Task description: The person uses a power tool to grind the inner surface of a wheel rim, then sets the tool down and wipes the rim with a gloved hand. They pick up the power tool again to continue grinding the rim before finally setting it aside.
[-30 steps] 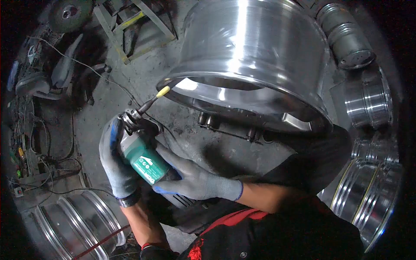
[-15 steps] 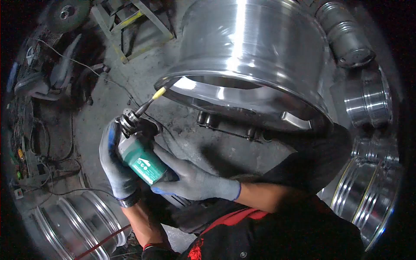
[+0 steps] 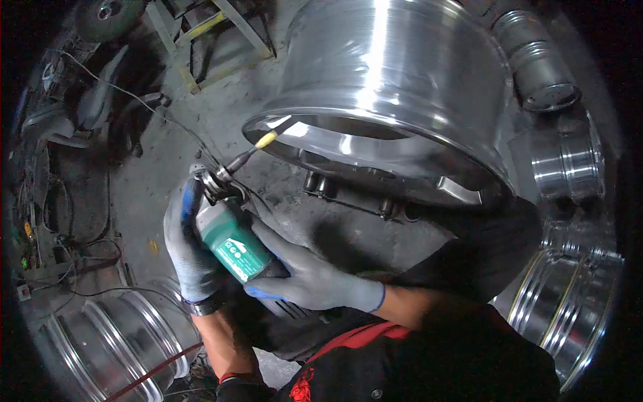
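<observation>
Both my gloved hands hold a green power grinder (image 3: 234, 248). My left hand (image 3: 187, 248) is wrapped round its front end, near the metal head. My right hand (image 3: 315, 278) grips the body from the other side, fingers over the casing. From the head a thin shaft with a yellow section (image 3: 266, 140) points up and to the right. Its dark tip overlaps the near rim of a large polished wheel rim (image 3: 402, 74), whose open end faces me. The wheel's inner wall shows bright reflections.
Below the wheel is a dark bar with rollers (image 3: 348, 201). A metal stand (image 3: 234, 33) is at the back. More wheel rims lie at the right (image 3: 569, 161) and lower left (image 3: 110, 342). A cable (image 3: 161, 119) runs across the floor at left.
Both hands and the grinder have shifted slightly right. The shaft's tip has moved from the wheel's edge to over its opening.
</observation>
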{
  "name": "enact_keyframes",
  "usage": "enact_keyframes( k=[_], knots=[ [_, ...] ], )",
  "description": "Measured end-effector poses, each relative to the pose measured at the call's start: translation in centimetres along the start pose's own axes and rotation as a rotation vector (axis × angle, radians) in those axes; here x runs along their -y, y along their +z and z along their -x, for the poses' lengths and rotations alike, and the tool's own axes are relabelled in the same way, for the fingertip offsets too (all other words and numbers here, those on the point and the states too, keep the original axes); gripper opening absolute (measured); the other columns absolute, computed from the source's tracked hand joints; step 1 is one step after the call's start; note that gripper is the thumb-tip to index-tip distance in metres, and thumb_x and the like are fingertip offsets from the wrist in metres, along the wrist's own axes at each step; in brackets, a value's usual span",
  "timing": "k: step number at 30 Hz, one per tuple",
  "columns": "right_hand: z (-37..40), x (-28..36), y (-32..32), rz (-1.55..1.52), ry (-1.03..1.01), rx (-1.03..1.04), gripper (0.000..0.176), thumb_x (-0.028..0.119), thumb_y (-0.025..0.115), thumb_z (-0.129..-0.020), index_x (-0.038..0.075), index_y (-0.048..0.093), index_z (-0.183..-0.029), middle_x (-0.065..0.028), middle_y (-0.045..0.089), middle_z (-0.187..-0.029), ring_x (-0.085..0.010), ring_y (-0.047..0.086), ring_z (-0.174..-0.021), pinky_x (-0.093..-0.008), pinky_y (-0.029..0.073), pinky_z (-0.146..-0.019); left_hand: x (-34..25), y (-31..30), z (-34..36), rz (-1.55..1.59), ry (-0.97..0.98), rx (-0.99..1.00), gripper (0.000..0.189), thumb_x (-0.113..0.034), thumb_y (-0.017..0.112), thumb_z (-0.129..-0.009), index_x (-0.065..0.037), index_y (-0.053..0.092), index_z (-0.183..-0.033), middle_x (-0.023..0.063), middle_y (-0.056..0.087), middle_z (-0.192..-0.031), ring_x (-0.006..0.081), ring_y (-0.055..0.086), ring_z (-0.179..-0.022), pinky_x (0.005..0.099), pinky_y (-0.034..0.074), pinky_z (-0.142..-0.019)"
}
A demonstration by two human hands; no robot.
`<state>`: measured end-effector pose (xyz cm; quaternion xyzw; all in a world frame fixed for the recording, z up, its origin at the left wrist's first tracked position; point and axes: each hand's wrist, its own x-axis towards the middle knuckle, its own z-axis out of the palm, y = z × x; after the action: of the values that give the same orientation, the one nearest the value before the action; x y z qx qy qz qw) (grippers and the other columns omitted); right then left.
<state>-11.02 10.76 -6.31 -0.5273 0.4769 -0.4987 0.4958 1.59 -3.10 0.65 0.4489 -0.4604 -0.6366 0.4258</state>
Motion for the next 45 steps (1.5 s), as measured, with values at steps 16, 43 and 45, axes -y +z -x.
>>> enact_keyframes(
  k=[16,43,45],
  knots=[
    [-0.2,1.0,0.0,-0.026,-0.027,-0.03,0.102,0.033,0.079,-0.098,-0.007,0.016,-0.168,-0.0343,0.027,-0.171,-0.039,0.033,-0.16,-0.0425,0.03,-0.129,-0.1,0.6,0.1,0.045,-0.022,-0.089,0.034,-0.029,0.059,-0.106,0.001,0.071,-0.117,0.0095,0.071,-0.099,0.0178,0.071,-0.08,0.0318,0.059,-0.071],
    [0.2,0.7,1.7,-0.022,0.068,-0.061,0.101,0.028,0.08,-0.098,-0.012,0.017,-0.166,-0.031,0.022,-0.174,-0.036,0.023,-0.163,-0.042,0.026,-0.129,2.1,-2.4,-1.3,-0.14,0.095,-0.073,0.026,-0.01,0.064,-0.101,0.006,0.069,-0.122,0.014,0.074,-0.114,0.022,0.073,-0.098,0.036,0.06,-0.088],
    [-0.1,1.4,1.7,-0.245,0.087,-0.045,0.102,0.035,0.079,-0.099,-0.011,0.017,-0.166,-0.0382,0.038,-0.163,-0.0373,0.045,-0.153,-0.0432,0.035,-0.125,0.5,-1.8,-0.8,-0.142,0.064,-0.026,0.026,-0.009,0.064,-0.101,0.006,0.07,-0.123,0.0147,0.074,-0.117,0.0214,0.072,-0.102,0.0368,0.059,-0.092]
  ],
)
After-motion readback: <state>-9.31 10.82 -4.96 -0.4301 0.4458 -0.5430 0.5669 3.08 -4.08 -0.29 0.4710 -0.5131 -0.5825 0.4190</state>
